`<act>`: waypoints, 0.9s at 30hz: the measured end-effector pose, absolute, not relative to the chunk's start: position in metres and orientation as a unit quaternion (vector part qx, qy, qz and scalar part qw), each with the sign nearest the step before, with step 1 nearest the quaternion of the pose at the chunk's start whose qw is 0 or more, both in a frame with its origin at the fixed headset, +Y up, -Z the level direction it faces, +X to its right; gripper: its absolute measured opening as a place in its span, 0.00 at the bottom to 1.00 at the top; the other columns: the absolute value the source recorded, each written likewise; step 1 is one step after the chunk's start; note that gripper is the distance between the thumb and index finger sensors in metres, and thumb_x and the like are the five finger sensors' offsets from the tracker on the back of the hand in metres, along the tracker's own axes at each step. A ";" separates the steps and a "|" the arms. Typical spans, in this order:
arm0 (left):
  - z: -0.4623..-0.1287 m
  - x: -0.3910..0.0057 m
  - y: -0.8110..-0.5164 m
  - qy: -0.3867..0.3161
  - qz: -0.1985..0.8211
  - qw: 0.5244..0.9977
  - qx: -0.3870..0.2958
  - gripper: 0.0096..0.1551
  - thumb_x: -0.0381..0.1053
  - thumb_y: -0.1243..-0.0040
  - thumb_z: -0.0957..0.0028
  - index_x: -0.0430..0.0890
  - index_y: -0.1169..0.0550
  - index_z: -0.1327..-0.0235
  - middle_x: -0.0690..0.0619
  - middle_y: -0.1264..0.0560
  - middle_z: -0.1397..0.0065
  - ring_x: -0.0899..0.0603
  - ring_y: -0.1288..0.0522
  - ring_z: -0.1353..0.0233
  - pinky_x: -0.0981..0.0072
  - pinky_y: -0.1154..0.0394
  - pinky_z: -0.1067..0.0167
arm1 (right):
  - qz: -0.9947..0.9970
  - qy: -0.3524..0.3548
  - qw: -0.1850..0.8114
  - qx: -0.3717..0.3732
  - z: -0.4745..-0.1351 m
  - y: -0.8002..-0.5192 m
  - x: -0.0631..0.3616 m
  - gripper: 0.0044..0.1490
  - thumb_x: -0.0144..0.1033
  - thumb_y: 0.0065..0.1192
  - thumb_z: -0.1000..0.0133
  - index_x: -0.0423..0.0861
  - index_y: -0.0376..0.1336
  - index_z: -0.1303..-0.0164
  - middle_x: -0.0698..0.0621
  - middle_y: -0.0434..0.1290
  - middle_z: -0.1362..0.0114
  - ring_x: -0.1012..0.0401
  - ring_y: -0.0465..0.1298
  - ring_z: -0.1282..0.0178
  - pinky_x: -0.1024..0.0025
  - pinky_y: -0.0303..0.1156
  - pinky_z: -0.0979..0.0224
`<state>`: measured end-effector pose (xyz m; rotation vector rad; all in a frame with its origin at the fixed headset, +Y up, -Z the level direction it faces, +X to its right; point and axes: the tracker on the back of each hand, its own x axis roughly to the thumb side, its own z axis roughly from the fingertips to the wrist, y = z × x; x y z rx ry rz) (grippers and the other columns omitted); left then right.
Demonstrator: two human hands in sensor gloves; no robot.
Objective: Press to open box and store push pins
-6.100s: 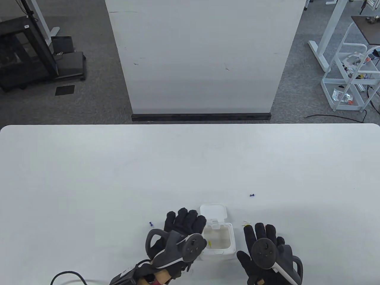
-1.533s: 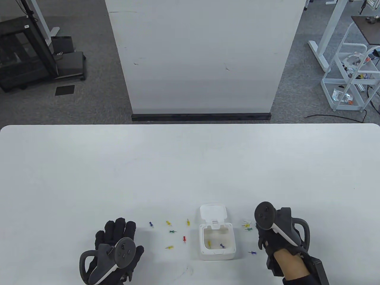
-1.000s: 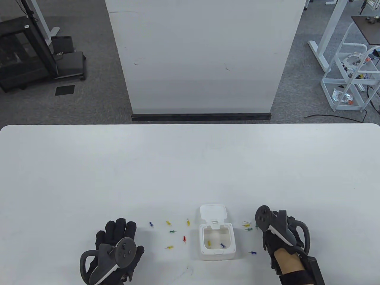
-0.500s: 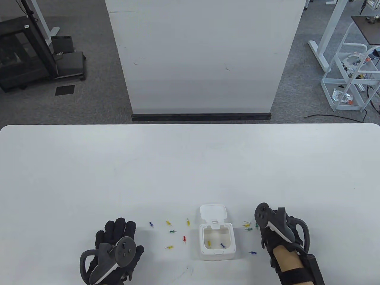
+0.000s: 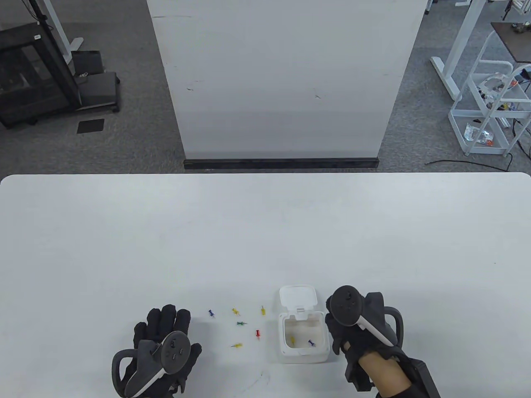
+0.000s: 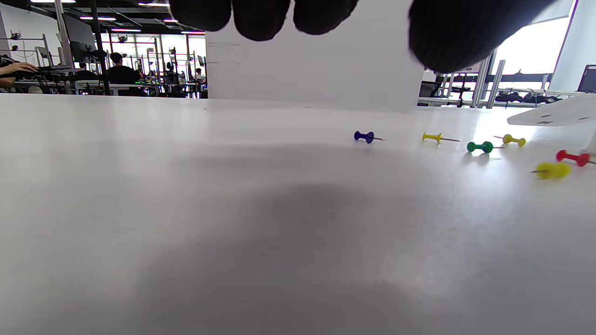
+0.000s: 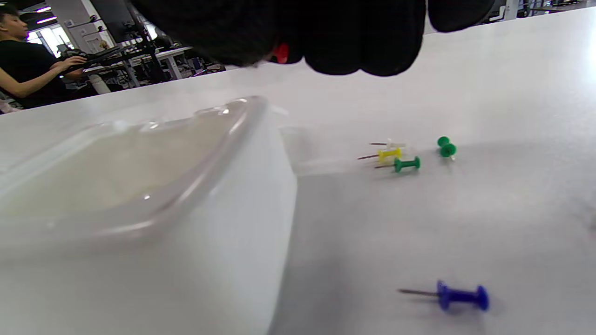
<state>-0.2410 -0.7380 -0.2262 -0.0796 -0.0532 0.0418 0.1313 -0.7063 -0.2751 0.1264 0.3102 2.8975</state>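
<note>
The white box stands open near the table's front edge, its lid tipped back. A yellow pin and a blue pin lie inside. My right hand hovers at the box's right rim, fingers curled, pinching a small red push pin. My left hand rests flat on the table, far left of the box, holding nothing. Loose pins lie left of the box: blue, green, red, yellow.
Right of the box, under my right hand, lie more pins: yellow, two green, and blue. A white panel stands behind the table's far edge. A white rack stands on the floor at the right.
My right hand has moved left from the pins right of the box to the box's right rim. My left hand and the box have not moved.
</note>
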 end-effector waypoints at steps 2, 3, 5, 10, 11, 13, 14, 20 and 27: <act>-0.226 -0.241 -0.738 -0.027 0.022 0.999 -0.040 0.48 0.68 0.46 0.51 0.53 0.48 0.21 0.45 0.51 0.14 0.31 0.52 0.16 0.32 0.52 0.23 | 0.988 0.103 0.101 0.057 -0.272 -0.706 0.123 0.27 0.44 0.65 0.45 0.52 0.61 0.36 0.50 0.69 0.32 0.45 0.68 0.30 0.41 0.60 0.22; -0.226 -0.241 -0.738 -0.027 0.022 0.999 -0.039 0.48 0.68 0.46 0.51 0.54 0.48 0.21 0.45 0.51 0.14 0.31 0.52 0.16 0.32 0.52 0.23 | 0.989 0.099 0.095 0.063 -0.270 -0.705 0.119 0.27 0.43 0.65 0.45 0.52 0.61 0.36 0.50 0.69 0.32 0.45 0.68 0.30 0.41 0.60 0.22; -0.226 -0.242 -0.738 -0.027 0.023 0.999 -0.039 0.48 0.68 0.46 0.51 0.53 0.48 0.21 0.45 0.51 0.14 0.31 0.52 0.16 0.32 0.52 0.23 | 0.989 0.097 0.089 0.071 -0.269 -0.704 0.114 0.27 0.43 0.65 0.45 0.52 0.61 0.36 0.50 0.69 0.32 0.45 0.68 0.30 0.41 0.60 0.22; -0.226 -0.242 -0.738 -0.028 0.025 0.999 -0.039 0.48 0.68 0.46 0.51 0.54 0.48 0.21 0.45 0.51 0.14 0.31 0.52 0.16 0.32 0.52 0.23 | 0.989 0.089 0.086 0.086 -0.265 -0.702 0.106 0.27 0.42 0.67 0.46 0.53 0.63 0.36 0.50 0.68 0.31 0.45 0.67 0.29 0.40 0.59 0.21; -0.226 -0.242 -0.738 -0.029 0.025 0.999 -0.039 0.48 0.68 0.46 0.51 0.54 0.48 0.21 0.45 0.51 0.14 0.31 0.52 0.16 0.32 0.52 0.23 | 0.988 0.089 0.085 0.090 -0.264 -0.703 0.105 0.27 0.42 0.67 0.46 0.54 0.63 0.37 0.50 0.68 0.31 0.45 0.67 0.29 0.40 0.59 0.21; -0.225 -0.242 -0.738 -0.029 0.025 0.999 -0.039 0.48 0.68 0.46 0.51 0.54 0.48 0.21 0.45 0.51 0.14 0.31 0.52 0.16 0.32 0.52 0.23 | 0.988 0.093 0.081 0.095 -0.264 -0.705 0.103 0.27 0.42 0.67 0.46 0.54 0.63 0.36 0.50 0.68 0.31 0.45 0.67 0.29 0.40 0.59 0.21; -0.225 -0.242 -0.738 -0.029 0.025 0.999 -0.039 0.48 0.68 0.46 0.51 0.54 0.48 0.21 0.45 0.51 0.14 0.31 0.52 0.16 0.32 0.52 0.23 | 0.988 0.095 0.080 0.097 -0.264 -0.706 0.103 0.27 0.42 0.68 0.46 0.54 0.63 0.36 0.50 0.68 0.31 0.45 0.67 0.29 0.40 0.59 0.21; -0.225 -0.242 -0.738 -0.029 0.025 0.998 -0.039 0.48 0.68 0.46 0.51 0.53 0.48 0.21 0.45 0.51 0.14 0.31 0.52 0.16 0.32 0.52 0.23 | 0.987 0.094 0.083 0.096 -0.265 -0.707 0.107 0.30 0.42 0.68 0.46 0.53 0.61 0.34 0.50 0.67 0.29 0.45 0.66 0.28 0.40 0.59 0.21; -0.225 -0.243 -0.738 -0.030 0.029 0.998 -0.041 0.48 0.68 0.46 0.51 0.53 0.48 0.21 0.45 0.51 0.14 0.31 0.52 0.16 0.32 0.52 0.23 | 0.994 0.080 0.061 0.039 -0.270 -0.704 0.140 0.31 0.41 0.68 0.46 0.52 0.61 0.33 0.49 0.68 0.30 0.45 0.68 0.29 0.40 0.59 0.22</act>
